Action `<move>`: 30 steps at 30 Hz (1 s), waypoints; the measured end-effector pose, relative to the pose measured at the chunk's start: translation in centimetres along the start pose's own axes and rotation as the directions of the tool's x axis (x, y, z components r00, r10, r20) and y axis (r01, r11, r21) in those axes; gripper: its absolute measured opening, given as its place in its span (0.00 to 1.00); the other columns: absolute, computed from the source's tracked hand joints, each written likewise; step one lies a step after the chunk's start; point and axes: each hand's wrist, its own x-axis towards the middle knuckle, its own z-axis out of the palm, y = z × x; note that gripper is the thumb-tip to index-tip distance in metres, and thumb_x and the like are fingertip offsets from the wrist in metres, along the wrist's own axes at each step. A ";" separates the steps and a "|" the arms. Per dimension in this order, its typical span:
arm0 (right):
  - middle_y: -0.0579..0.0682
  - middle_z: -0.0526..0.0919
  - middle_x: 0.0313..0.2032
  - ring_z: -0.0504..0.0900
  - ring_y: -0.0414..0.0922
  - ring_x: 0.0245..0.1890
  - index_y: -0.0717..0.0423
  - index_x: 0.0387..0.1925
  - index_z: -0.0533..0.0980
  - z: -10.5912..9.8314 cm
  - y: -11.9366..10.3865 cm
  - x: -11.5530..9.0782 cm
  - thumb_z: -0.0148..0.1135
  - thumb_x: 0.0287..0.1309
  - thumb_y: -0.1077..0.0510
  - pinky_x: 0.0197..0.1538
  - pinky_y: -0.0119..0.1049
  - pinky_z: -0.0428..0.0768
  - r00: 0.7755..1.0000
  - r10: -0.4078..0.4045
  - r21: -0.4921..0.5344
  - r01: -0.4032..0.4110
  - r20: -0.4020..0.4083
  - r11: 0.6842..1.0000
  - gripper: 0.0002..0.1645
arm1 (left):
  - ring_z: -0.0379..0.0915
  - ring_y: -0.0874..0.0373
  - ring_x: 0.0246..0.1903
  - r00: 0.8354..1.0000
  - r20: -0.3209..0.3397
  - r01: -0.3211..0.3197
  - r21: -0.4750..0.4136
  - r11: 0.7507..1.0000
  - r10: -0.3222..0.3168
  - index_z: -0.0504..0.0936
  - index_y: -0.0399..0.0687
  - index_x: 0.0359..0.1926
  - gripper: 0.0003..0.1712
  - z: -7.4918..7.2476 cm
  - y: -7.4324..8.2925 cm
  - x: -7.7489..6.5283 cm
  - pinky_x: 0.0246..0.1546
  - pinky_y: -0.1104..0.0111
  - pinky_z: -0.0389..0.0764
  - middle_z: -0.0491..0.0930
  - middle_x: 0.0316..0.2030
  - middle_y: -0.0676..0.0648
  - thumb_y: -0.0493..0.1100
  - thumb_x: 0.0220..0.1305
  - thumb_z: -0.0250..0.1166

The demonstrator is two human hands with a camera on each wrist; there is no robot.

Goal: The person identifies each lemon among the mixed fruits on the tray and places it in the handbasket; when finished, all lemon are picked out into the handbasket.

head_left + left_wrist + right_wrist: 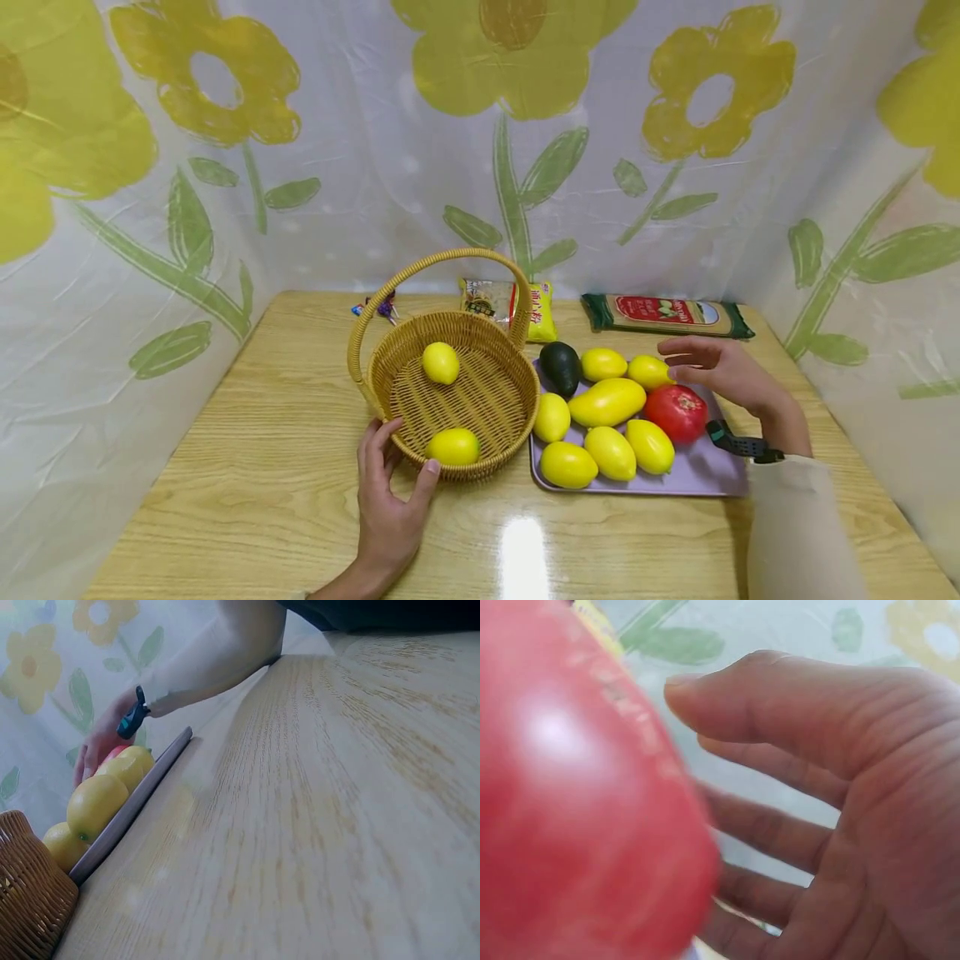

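Observation:
My left hand (393, 500) holds the near-left rim of a round wicker basket (517, 375), thumb and index finger spread along it. Inside the basket lie two lemons, one toward the back (441, 363) and one at the near wall (453, 447). Fingers loosely bent, my right hand (720, 371) hovers over the far right of a lilac tray (705, 479). Its fingertips are right at a lemon (649, 372), beside a large red fruit (677, 414). That fruit fills the left of the right wrist view, where the hand's thumb and fingers stand apart with nothing between them.
The tray also bears an avocado (560, 369), a long yellow mango (609, 402) and several lemons (568, 465). Behind stand a yellow packet (542, 312), a green-ended noodle pack (667, 317) and small wrapped sweets (386, 307). The basket's tall handle (442, 254) arches up.

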 end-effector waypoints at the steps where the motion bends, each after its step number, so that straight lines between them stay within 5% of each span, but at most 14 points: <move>1: 0.63 0.83 0.69 0.86 0.51 0.65 0.58 0.72 0.77 0.1 0.2 0.1 0.70 0.75 0.53 0.58 0.27 0.85 1.000 0.021 0.000 -0.021 0.013 1.000 0.30 | 0.57 0.37 0.79 1.000 0.001 0.002 0.001 1.000 -0.002 0.66 0.46 0.79 0.40 0.0 0.0 0.0 0.75 0.82 0.64 0.51 0.83 0.31 0.34 0.70 0.71; 5: 0.61 0.81 0.71 0.80 0.67 0.70 0.54 0.74 0.77 0.6 0.7 0.3 0.68 0.77 0.50 0.64 0.40 0.86 0.996 0.059 -0.002 -0.059 0.059 0.998 0.30 | 0.57 0.36 0.80 1.000 0.003 0.009 0.011 1.000 -0.009 0.66 0.47 0.79 0.40 0.0 -0.1 -0.1 0.75 0.82 0.64 0.51 0.83 0.31 0.35 0.71 0.71; 11: 0.64 0.77 0.74 0.78 0.69 0.70 0.53 0.77 0.74 0.9 0.7 0.4 0.66 0.78 0.49 0.67 0.60 0.85 0.993 0.085 0.006 -0.085 0.078 0.996 0.32 | 0.58 0.38 0.79 1.000 0.006 0.011 0.013 1.000 -0.012 0.66 0.48 0.79 0.40 0.0 -0.1 -0.1 0.75 0.82 0.64 0.51 0.83 0.33 0.36 0.71 0.71; 22: 0.64 0.78 0.73 0.78 0.65 0.68 0.52 0.78 0.73 1.2 0.8 1.1 0.67 0.78 0.47 0.62 0.45 0.88 0.986 0.168 0.002 -0.168 -0.003 0.986 0.34 | 0.58 0.37 0.79 1.000 0.004 0.005 0.016 1.000 -0.005 0.66 0.48 0.80 0.40 0.1 -0.4 0.1 0.75 0.82 0.64 0.51 0.83 0.33 0.36 0.71 0.71; 30: 0.54 0.83 0.68 0.84 0.48 0.61 0.49 0.74 0.78 0.4 -2.8 0.5 0.67 0.78 0.51 0.58 0.21 0.81 0.993 -0.056 -0.061 0.049 -0.108 0.997 0.28 | 0.57 0.38 0.80 0.999 0.015 0.041 0.012 0.999 -0.041 0.65 0.47 0.79 0.41 0.0 0.0 0.0 0.75 0.82 0.63 0.51 0.83 0.34 0.36 0.71 0.72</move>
